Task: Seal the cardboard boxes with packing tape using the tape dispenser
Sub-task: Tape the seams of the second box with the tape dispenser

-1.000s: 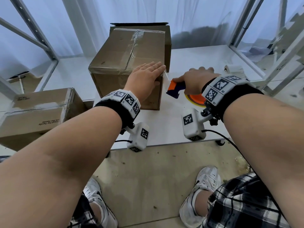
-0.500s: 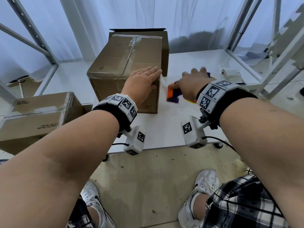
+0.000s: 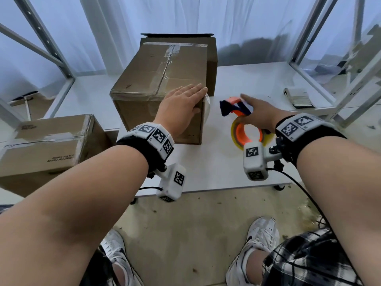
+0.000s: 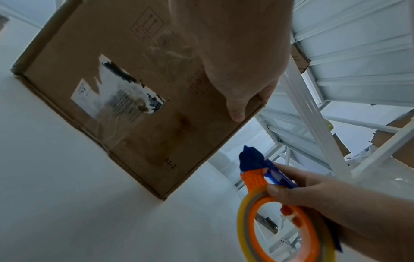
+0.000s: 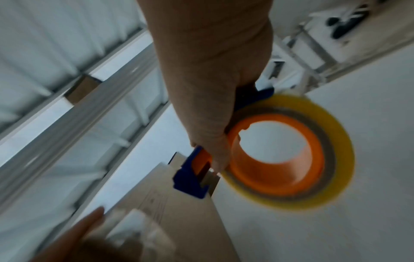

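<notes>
White, smooth surface (image 3: pixel 206 162) carried a taped brown cardboard box (image 3: pixel 156 79) — left hand (image 3: pixel 181 108) lay flat on its near corner; right hand (image 3: pixel 259 114) gripped the orange-and-blue plastic tape dispenser (image 3: pixel 237 106) just beside it.

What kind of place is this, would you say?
Probably a makeshift packing station: taped cardboard boxes on a white table, a tape dispenser in the right hand, bare metal racking and plastic sheeting behind.

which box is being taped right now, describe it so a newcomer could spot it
On the white table, find the brown cardboard box nearest its front edge, under the flat left hand. Unlike its neighbours, a torn white label marks its front.
</notes>
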`<state>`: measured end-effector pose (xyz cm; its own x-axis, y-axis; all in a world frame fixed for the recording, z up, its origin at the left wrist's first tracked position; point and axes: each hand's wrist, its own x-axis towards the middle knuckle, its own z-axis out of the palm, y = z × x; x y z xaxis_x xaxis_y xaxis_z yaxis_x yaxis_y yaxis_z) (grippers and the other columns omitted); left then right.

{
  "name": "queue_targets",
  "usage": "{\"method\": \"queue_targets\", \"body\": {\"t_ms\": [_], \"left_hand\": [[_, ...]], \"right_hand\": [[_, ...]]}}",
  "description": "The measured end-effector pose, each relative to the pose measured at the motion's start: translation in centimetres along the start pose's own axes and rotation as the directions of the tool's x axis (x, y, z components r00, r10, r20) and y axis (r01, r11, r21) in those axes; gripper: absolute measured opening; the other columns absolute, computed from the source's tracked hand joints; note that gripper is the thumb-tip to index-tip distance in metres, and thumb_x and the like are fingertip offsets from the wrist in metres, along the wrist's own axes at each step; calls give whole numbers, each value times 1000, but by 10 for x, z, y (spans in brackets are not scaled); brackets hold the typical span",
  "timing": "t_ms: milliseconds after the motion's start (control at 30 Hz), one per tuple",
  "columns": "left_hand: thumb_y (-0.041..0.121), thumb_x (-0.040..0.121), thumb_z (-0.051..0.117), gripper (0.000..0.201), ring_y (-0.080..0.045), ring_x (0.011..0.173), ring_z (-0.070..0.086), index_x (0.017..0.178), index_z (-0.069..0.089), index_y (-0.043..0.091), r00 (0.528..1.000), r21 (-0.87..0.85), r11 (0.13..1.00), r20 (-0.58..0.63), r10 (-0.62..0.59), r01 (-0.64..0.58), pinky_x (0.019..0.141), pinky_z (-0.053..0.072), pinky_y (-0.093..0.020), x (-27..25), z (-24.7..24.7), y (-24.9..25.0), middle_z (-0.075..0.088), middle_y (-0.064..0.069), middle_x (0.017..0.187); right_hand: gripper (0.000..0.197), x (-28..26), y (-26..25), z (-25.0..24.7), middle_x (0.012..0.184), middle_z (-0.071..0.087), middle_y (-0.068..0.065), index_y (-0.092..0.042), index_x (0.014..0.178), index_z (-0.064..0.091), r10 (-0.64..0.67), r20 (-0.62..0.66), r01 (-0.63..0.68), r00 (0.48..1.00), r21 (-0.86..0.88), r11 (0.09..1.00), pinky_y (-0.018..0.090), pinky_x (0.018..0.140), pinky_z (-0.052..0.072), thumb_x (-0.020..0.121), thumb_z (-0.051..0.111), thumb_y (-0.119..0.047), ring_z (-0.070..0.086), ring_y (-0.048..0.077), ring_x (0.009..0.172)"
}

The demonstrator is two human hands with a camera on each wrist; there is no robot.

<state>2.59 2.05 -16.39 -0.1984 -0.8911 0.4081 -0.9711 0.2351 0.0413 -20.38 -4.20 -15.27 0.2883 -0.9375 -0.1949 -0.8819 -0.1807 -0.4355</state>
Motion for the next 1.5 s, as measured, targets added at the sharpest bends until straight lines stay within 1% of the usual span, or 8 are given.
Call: {"method": "queue_targets", "body": {"t_ms": [133,267,733,833,933,1000,1300,1500], "left_hand": [[26,99,48,53,-12,142,26,148,30,28,1000,11,1000,-5,-6,6,115,14,-28,0,-1,2,31,7,153],[27,99,47,53,-13,142,26,148,29,28,1000,30,999,0,-21,21,115,16,-30,4,1,8,31,8,153],[27,99,46,54,-12,142,25,150,25,25,999,58,997,-7,-52,52,116,16,-28,15,3,27,28,7,154],[27,98,48,59,-13,143,25,151,22,22,999,36,998,33,-43,42,116,16,-28,14,-2,24,23,4,157],[25,97,52,62,-17,143,25,150,22,20,997,-13,999,71,-36,37,114,19,-29,14,-11,19,20,2,158],[24,97,51,60,-16,143,23,150,24,20,996,5,1000,86,-9,9,116,14,-28,14,-14,15,26,0,156],[20,96,53,63,-18,144,21,151,22,22,989,23,999,146,23,-26,117,11,-29,9,-16,3,24,-2,156],[21,98,49,58,-16,144,22,150,24,22,993,40,999,118,9,-14,117,9,-27,10,-12,10,25,-1,156]], "right_hand": [[59,14,29,19,108,59,15,-2,131,48,211,90,-229,973,466,855,39,76,46,86,68,-36,56,29,88],[42,25,43,38,87,62,11,-5,115,59,260,98,-263,961,622,737,42,74,46,87,68,-35,56,25,76],[41,34,52,56,123,61,22,-3,120,61,290,-89,-254,953,286,924,41,97,42,92,60,-32,56,36,114],[64,22,26,50,140,47,14,-10,142,41,82,-348,-9,934,208,978,40,108,32,89,61,-39,41,30,130],[77,5,-12,49,138,42,6,-15,141,38,-129,-467,325,875,368,871,32,104,37,79,71,-47,43,17,122],[80,-3,-32,51,134,42,5,-14,135,40,-161,-486,366,859,362,857,30,102,40,73,76,-48,43,15,119],[21,-13,-46,37,116,58,7,-13,103,65,-175,-582,133,794,-114,984,33,90,34,93,55,-28,51,23,109],[12,-11,-33,0,81,63,16,0,81,66,-537,-455,114,710,-679,725,42,73,44,79,63,-12,58,35,80]]}}
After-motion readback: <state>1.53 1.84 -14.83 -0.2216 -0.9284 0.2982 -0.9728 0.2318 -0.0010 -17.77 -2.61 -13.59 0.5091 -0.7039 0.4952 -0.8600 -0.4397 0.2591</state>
